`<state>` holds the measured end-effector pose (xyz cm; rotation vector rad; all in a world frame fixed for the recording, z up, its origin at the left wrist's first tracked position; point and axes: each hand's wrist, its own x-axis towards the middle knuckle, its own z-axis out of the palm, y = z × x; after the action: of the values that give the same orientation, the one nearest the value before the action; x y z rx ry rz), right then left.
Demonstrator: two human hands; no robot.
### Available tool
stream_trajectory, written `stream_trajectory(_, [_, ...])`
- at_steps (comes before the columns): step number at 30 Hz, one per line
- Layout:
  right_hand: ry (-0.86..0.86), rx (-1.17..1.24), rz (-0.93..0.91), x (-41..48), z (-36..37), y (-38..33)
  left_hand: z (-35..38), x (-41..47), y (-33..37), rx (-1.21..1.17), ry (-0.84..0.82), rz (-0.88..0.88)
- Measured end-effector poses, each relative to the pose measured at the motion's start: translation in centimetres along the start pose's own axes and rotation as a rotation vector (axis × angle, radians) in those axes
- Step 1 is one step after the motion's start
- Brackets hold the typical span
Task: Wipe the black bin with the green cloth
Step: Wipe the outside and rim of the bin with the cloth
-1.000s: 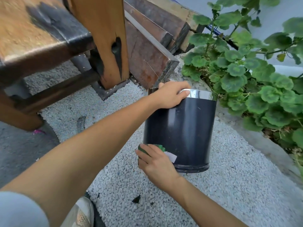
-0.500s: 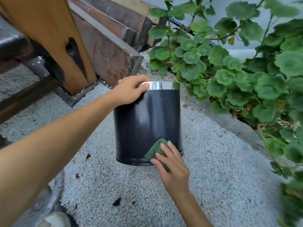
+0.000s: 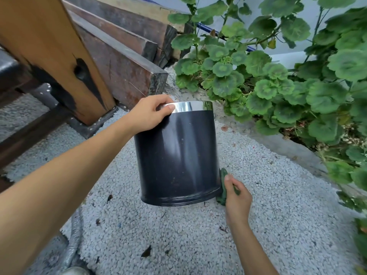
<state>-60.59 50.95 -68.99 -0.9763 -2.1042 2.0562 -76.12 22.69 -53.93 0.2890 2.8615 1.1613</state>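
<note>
Where the view lies closest to the person, a shoe toe (image 3: 75,271) shows at the bottom edge. It is beside a grey ribbed hose (image 3: 73,242) lying on the pebble ground (image 3: 178,245). A dead leaf (image 3: 146,251) and small dark bits lie on the pebbles. Both forearms are bare and reach forward.

Right hand (image 3: 237,197): low, at the foot of the black bin (image 3: 176,155), on its right side. Fingers curled round the green cloth (image 3: 223,187), thumb on top. Cloth is bunched, seen edge-on between hand and bin wall, touching the wall just above the base ring. Cannot tell whether its lower end rests on the pebbles.

Black bin: round and glossy, standing on the pebbles in mid-view, top leaning slightly to one side. Cannot tell whether the base sits flat. Dust specks and pale reflections on the near face. Chrome rim band (image 3: 190,106) runs round the top.

Left hand (image 3: 151,114): at the left side of the rim. Fingers hooked over the top edge, thumb laid on the outside of the chrome band, so it grips the rim.

Behind, left: orange-brown wooden post (image 3: 49,46) with black patches, then stacked dark timber beams (image 3: 123,64). Behind, right: concrete kerb (image 3: 278,139), geranium plants (image 3: 278,82) spreading over it, and a pale wall (image 3: 286,59) farthest back.
</note>
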Motion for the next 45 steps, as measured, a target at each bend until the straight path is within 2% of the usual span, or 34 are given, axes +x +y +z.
stream_trajectory(3, [0.035,0.056,-0.180,-4.7,-0.1,0.5,0.2,0.4,0.1,0.007,-0.012,-0.001])
stream_trajectory(5, [-0.020,-0.055,-0.401,-7.1,0.3,1.2,0.2,0.6,0.2,0.017,-0.012,-0.016])
stream_trajectory(9, [-0.221,-0.459,-1.198,-8.3,2.0,2.6,0.2,1.0,0.2,0.027,-0.019,-0.019])
stream_trajectory(10, [-0.301,-0.541,-1.335,-8.4,2.9,2.8,0.1,1.0,0.3,0.029,-0.026,-0.015])
stream_trajectory(13, [-0.620,-0.779,-1.462,-9.6,6.8,2.0,0.0,0.7,0.4,0.035,-0.039,0.002])
stream_trajectory(15, [-0.786,-1.135,-1.547,-11.1,10.8,1.0,-0.1,0.5,0.6,0.036,-0.034,0.013])
stream_trajectory(17, [-0.987,-1.510,-1.513,-12.4,14.5,-0.1,0.0,0.0,0.8,0.043,-0.021,0.029])
stream_trajectory(19, [-1.134,-1.729,-1.445,-13.0,16.5,-0.7,0.0,-0.4,0.9,0.033,-0.021,0.042])
stream_trajectory(21, [-1.118,-1.713,-1.509,-12.9,16.2,-0.9,0.0,-0.8,0.8,0.020,-0.010,0.042])
stream_trajectory(22, [-1.013,-1.606,-1.590,-12.7,15.3,-0.6,0.1,-0.9,0.8,0.014,-0.010,0.040])
stream_trajectory(23, [-0.879,-1.399,-1.639,-12.2,14.1,-0.1,0.2,-0.9,0.8,0.010,-0.010,0.040])
stream_trajectory(25, [-0.695,-0.866,-1.578,-10.7,10.6,1.5,0.4,-0.8,0.8,0.001,-0.007,0.032])
stream_trajectory(26, [-0.618,-0.679,-1.511,-9.8,8.8,1.9,0.4,-0.8,0.8,-0.004,-0.004,0.028])
stream_trajectory(29, [-0.355,-0.468,-1.294,-7.3,3.6,2.2,0.3,-0.6,0.5,-0.007,-0.012,0.019])
stream_trajectory(30, [-0.262,-0.413,-1.165,-6.5,2.2,2.1,0.5,-0.4,0.7,-0.008,-0.015,0.023])
stream_trajectory(33, [-0.004,-0.126,-0.484,-5.0,0.5,1.2,0.5,-0.3,0.6,0.000,-0.006,0.031])
stream_trajectory(34, [0.044,-0.068,-0.331,-4.1,0.1,1.1,0.6,-0.4,0.6,0.001,-0.004,0.037])
stream_trajectory(36, [0.034,-0.122,-0.158,-1.4,-0.5,0.9,0.7,-0.6,0.8,0.007,-0.014,0.045])
stream_trajectory(40, [-0.172,-0.228,0.143,4.0,-1.2,0.1,0.5,-1.5,1.9,0.020,-0.034,0.054])
stream_trajectory(42, [-0.200,-0.154,0.221,5.0,-1.9,0.0,0.0,-2.4,2.8,0.056,-0.053,0.071])
stream_trajectory(45, [-0.156,0.077,0.340,5.1,-3.7,0.1,-0.6,-4.9,4.6,0.116,-0.144,0.126])
